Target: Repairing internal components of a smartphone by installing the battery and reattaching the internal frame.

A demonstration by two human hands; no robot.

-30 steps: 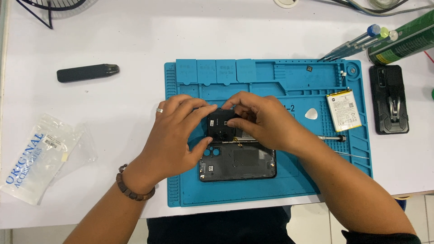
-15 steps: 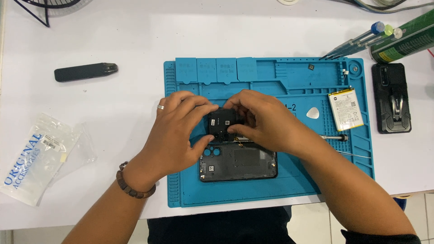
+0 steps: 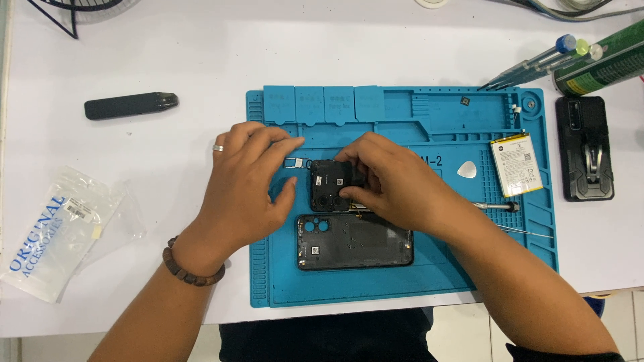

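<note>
- Right hand [image 3: 392, 184] fingertips pinched on the right edge of a small black camera-cover plate [image 3: 330, 184]; plate sits on the blue repair mat [image 3: 402, 281], just above the opened phone body [image 3: 354, 241].
- Left hand [image 3: 248, 184] loose, fingers spread and apart, holding nothing; thumb tip near the plate's left edge, whether it touches I cannot tell. Ring on one finger, bead bracelet at the wrist.
- Beside the left fingertips: a tiny metal tray piece [image 3: 293, 162] on the mat.
- Further right on the mat: white pick [image 3: 467, 170], loose battery [image 3: 516, 163], a thin tool [image 3: 496, 206] partly under the right forearm.
- Off the mat: black pen-shaped device [image 3: 131, 105], clear plastic bag [image 3: 57, 234], black phone case [image 3: 585, 147], screwdrivers [image 3: 537, 64].
- Risk, as I judge it: the pinch is one-sided, so the plate could tilt or slip onto the open phone body; a sweeping forearm could knock the thin tool or battery.
</note>
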